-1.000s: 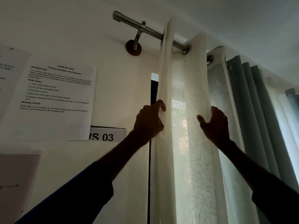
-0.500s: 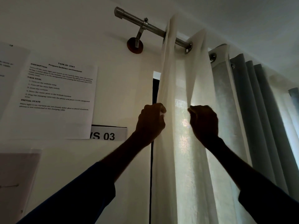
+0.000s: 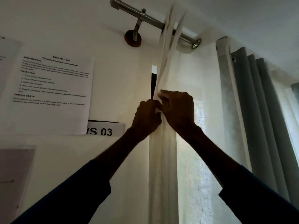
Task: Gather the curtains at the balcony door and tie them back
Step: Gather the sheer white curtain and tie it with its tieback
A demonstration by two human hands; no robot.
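The cream sheer curtain (image 3: 186,175) blurs where its folds cross the brushed steel rod (image 3: 145,16). Its cloth buries the fingertips of the left hand (image 3: 148,118) and right hand (image 3: 178,109). The white printed sheet (image 3: 53,97) has body lines too small to read and hides the left end of the white "VS 03" label (image 3: 106,130).

1. Printed sheet (image 3: 53,94) stuck on the white wall (image 3: 116,75), headed "TASK ID: 3561" and "Prepare bedtime environment". The smaller lines are mostly too blurred to read.
2. Label (image 3: 106,130) showing "VS 03" sits at the sheet's lower right corner, its left end covered by the sheet.
3. Second paper (image 3: 7,62) at the far left, cut off by the frame edge.
4. Pinkish sheet (image 3: 15,175) lower left on the wall, dim.
5. Metal rod (image 3: 129,9) up top, slanting, with a capped left end. A bracket (image 3: 137,26) runs down to a round brown wall mount (image 3: 133,40).
6. Dark vertical strip (image 3: 153,86) at the wall's right edge, with a bright patch above it.
7. White ceiling (image 3: 242,15) upper right.
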